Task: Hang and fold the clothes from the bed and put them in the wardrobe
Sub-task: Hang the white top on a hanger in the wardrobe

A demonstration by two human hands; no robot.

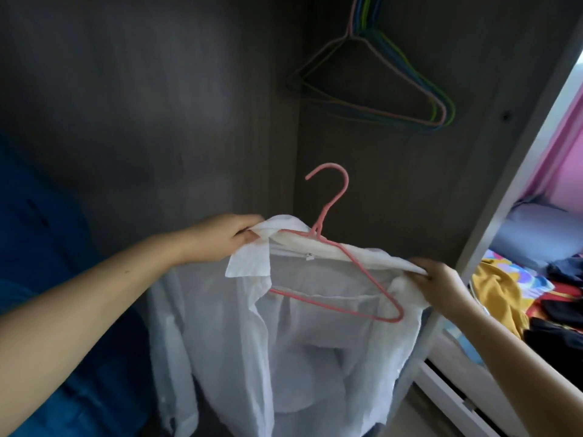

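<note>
**Shirt half-seated on hanger, held up before the wardrobe**

Slippage was the main risk. The white shirt point(284, 335) hung open-fronted from the pink hanger point(334, 247), and only part of the hanger sat inside it: the right end point(398, 317) poked out bare below the shoulder cloth, and the bottom bar showed across the open front. Had either hand let go before the shoulders were settled over both arms of the hanger, the thin fabric would likely have slid off to one side and dropped to the wardrobe floor. The hook point(331, 178) was free and unheld (nothing steadied the hanger but the cloth itself), so the hanger could also have tipped or swung out as the shirt was lifted toward the spare hangers point(394, 99) higher up inside the wardrobe point(157, 89).

Left hand point(220, 238) was closed on the collar end of the shirt, thumb and fingers curled round a bunched fold at the hanger's left shoulder. Right hand point(441, 279) pinched the opposite shoulder of the shirt, fingers curled over the cloth just above the exposed hanger tip. More clothes point(498, 294) lay on the bed point(536, 234) at the right, well apart from the shirt.
</note>
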